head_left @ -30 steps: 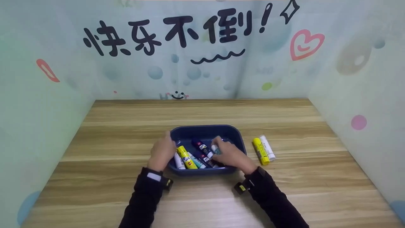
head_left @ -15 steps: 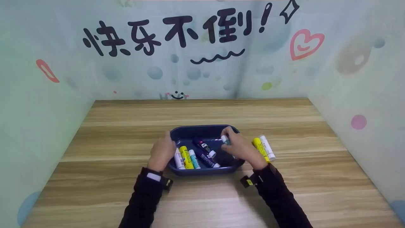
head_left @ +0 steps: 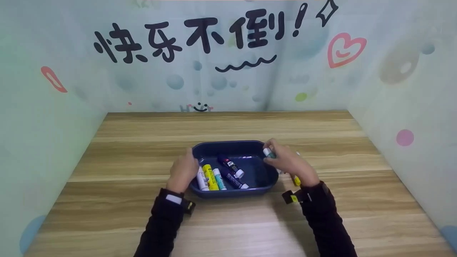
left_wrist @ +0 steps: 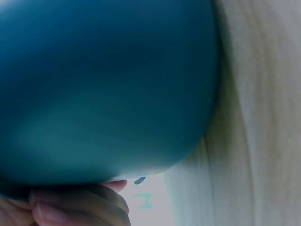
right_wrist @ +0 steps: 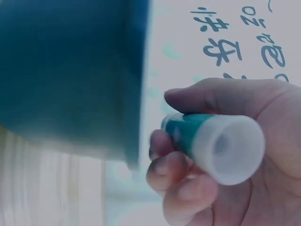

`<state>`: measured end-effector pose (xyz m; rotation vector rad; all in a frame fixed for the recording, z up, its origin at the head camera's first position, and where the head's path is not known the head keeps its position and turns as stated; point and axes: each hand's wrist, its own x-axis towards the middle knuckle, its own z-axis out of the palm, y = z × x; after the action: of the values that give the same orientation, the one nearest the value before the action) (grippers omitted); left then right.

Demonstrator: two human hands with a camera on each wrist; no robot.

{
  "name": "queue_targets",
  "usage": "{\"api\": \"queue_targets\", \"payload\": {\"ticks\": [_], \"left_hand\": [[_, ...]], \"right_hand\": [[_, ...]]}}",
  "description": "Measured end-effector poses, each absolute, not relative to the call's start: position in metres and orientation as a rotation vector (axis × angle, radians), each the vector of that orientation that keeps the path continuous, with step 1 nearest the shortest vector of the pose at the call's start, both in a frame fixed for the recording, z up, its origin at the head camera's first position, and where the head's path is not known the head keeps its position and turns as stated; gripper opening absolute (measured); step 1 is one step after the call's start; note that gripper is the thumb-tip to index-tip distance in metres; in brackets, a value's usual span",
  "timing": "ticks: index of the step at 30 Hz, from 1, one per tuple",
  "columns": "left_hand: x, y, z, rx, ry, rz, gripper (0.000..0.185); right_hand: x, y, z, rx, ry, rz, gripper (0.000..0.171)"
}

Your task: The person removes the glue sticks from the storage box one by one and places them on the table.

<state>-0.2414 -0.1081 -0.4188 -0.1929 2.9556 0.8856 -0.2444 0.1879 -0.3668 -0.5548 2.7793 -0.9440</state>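
Note:
A dark blue plastic basin (head_left: 228,193) stands mid-table. At its left edge my left hand (head_left: 183,170) grips the rim; in the left wrist view its fingers (left_wrist: 80,207) curl at the rim beside the basin wall. My right hand (head_left: 291,162) is raised over the right rim, pinching a teal glue stick (right_wrist: 188,132) with white ends between thumb and fingers. Inside the basin lie a white glue stick (head_left: 202,178), a yellow glue stick (head_left: 211,177), another teal glue stick (head_left: 219,179) and two dark blue glue sticks (head_left: 234,177) with white ends.
On the table right of the basin lies another yellow glue stick (head_left: 296,180), mostly hidden by the right hand. A white one beside it barely shows. Printed cloth walls (head_left: 228,85) enclose the back and sides of the wooden table (head_left: 150,135).
My right hand has lifted the teal glue stick out of the basin and carried it right, past the rim. The glue sticks inside shifted. The left hand stays on the rim.

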Motion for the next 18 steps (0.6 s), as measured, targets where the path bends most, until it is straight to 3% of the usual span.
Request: {"api": "queue_targets", "payload": {"ticks": [18], "left_hand": [[-0.240, -0.108, -0.419, -0.180, 3.001, 0.834, 0.039]], "right_hand": [[-0.257, 0.246, -0.367, -0.274, 2.592, -0.924, 0.045]]}}
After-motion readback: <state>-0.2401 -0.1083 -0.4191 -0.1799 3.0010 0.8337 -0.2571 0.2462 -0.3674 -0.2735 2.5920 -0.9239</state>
